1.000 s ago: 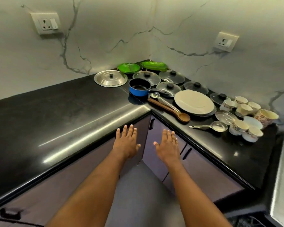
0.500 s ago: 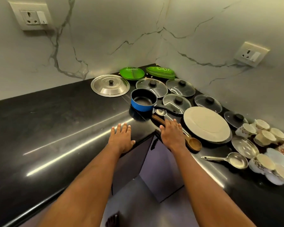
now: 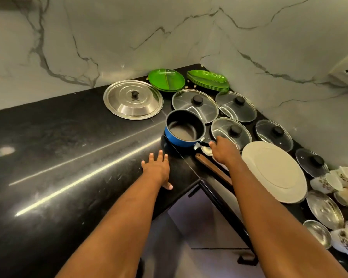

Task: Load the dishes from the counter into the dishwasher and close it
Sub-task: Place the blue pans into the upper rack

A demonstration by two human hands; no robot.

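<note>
A blue saucepan (image 3: 184, 129) with a dark inside stands at the inner corner of the black counter (image 3: 68, 157). My right hand (image 3: 223, 151) lies over its black handle, fingers curled down around it. My left hand (image 3: 157, 169) rests flat on the counter just left of the pan, fingers spread. A wooden spoon (image 3: 211, 167) and a steel ladle (image 3: 206, 150) lie partly under my right wrist. Further right is a large white plate (image 3: 273, 171). No dishwasher is in view.
Behind the pan lie a steel lid (image 3: 133, 99), two stacks of green plates (image 3: 166, 79), several glass lids (image 3: 195, 105) and a black lid (image 3: 311, 162). Flowered cups (image 3: 342, 183) and steel plates (image 3: 324, 208) crowd the right edge. Cabinet doors (image 3: 199, 223) sit below the corner.
Both hands moved forward from below the counter edge onto the counter. The right hand went from over the wooden spoon to the saucepan handle; the view moved closer.
</note>
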